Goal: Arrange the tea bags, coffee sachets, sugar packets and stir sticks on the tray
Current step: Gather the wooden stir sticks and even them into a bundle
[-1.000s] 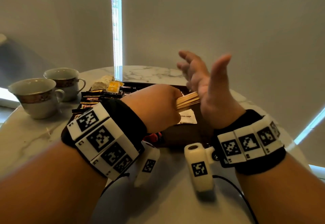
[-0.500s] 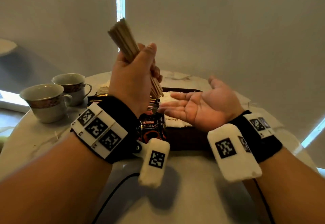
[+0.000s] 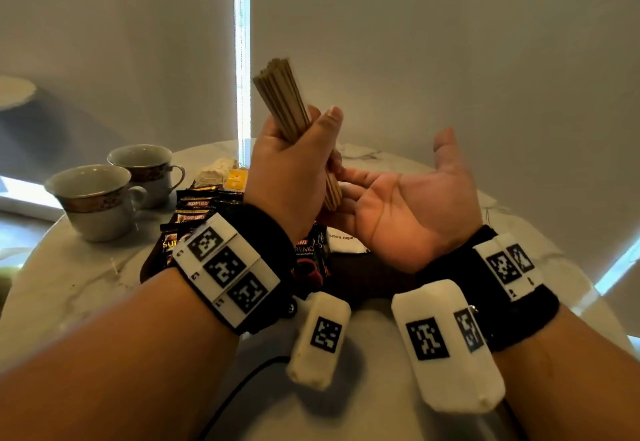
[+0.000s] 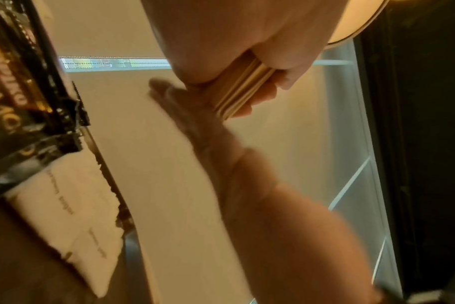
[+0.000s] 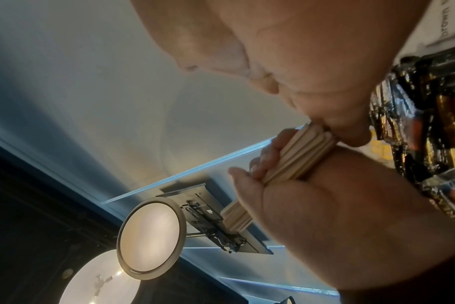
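1. The left hand point(image 3: 291, 177) is wrapped tight around a bundle of wooden stir sticks point(image 3: 282, 101), held upright with a slight lean above the near side of the tray.
2. The right hand point(image 3: 408, 208) lies flat, palm up and fingers spread, just beside the left; the lower ends of the sticks rest against its fingers point(image 3: 349, 177).
3. From the left wrist camera the stick ends point(image 4: 237, 96) stand on that flat palm, blurred as it is.
4. Below the hands sits the dark tray point(image 3: 367, 281), on a round marble table point(image 3: 69, 285).
5. Black Kopiko coffee sachets point(image 3: 197, 205) overlap on the tray's left part; a white brown sugar packet point(image 3: 343, 243) lies to their right.
6. Tea bags point(image 3: 221, 172), pale and yellow, sit at the far left of the tray.
7. Two patterned teacups point(image 3: 97, 198) stand on the table, left of the tray.
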Demonstrator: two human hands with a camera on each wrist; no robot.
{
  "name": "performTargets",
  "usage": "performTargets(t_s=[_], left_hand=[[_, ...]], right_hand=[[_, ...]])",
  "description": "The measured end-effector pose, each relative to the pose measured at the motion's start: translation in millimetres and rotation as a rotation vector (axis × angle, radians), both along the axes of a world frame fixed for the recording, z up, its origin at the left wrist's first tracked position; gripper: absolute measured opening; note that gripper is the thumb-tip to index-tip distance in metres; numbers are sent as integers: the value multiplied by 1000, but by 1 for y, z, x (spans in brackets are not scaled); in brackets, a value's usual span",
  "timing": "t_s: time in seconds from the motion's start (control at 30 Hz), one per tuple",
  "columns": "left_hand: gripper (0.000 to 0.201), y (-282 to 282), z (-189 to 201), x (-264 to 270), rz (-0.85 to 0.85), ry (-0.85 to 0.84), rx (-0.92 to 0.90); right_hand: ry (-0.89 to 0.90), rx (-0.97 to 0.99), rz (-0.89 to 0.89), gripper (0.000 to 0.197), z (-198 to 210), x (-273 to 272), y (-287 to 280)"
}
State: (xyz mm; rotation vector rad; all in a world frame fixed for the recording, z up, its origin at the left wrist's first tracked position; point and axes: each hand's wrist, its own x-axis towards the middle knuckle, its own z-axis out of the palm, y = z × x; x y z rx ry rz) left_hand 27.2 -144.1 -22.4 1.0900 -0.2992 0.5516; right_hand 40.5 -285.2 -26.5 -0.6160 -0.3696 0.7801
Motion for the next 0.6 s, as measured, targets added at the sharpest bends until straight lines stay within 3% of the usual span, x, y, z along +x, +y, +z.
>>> performTargets(t_s=[0.43,0.5,0.6], left_hand=[[20,0,-3,-3,57,-8,161],[20,2,-2,-4,83,6,232],[17,4,1,-8,89,104,447]], right_hand=[[-44,-34,-54,129,0,-3,-1],[-63,-103,-131,125,3,-1,-3],[-198,-345,-439,113,10,1,-8]])
